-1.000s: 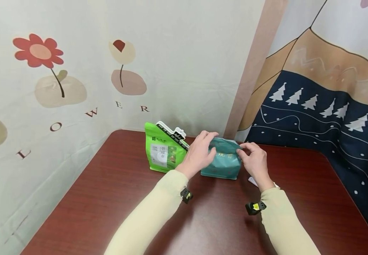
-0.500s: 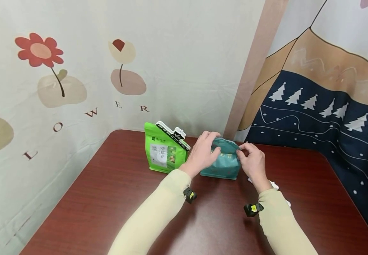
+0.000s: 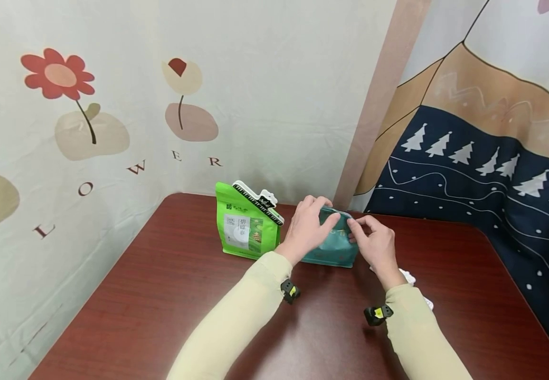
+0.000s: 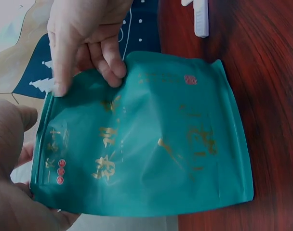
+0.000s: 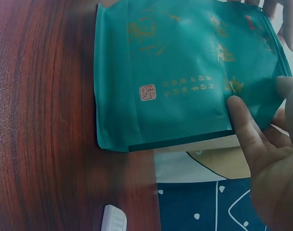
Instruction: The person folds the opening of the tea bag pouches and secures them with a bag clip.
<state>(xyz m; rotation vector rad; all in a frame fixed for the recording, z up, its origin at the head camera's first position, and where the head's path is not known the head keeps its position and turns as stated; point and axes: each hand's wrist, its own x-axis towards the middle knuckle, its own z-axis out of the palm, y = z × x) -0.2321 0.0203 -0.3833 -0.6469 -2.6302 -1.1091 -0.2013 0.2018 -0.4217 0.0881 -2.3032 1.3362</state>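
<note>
A teal pouch bag with gold lettering [image 3: 333, 248] stands upright on the table. My left hand [image 3: 308, 227] is at its top left corner, fingers curled round the edge; in the left wrist view its thumb [image 4: 27, 117] is off the front face. At the top right corner, my right hand [image 3: 374, 240] grips the bag, and in the right wrist view a finger [image 5: 239, 108] presses the front while others reach behind. The bag's top rim [image 3: 343, 212] bends between the hands. My left hand hides the bag's left part in the head view.
Left of the teal bag stands a bright green pouch [image 3: 241, 224] with a white and black sealing clip [image 3: 260, 200] across its slanted top. Another white clip [image 3: 407, 277] lies on the reddish-brown table [image 3: 160, 295], partly behind my right wrist. Printed curtains hang behind.
Both hands have shifted slightly; the left moves right over the teal bag and the right moves a little left. The bag's top right corner is folded further inward. The green pouch stays put.
</note>
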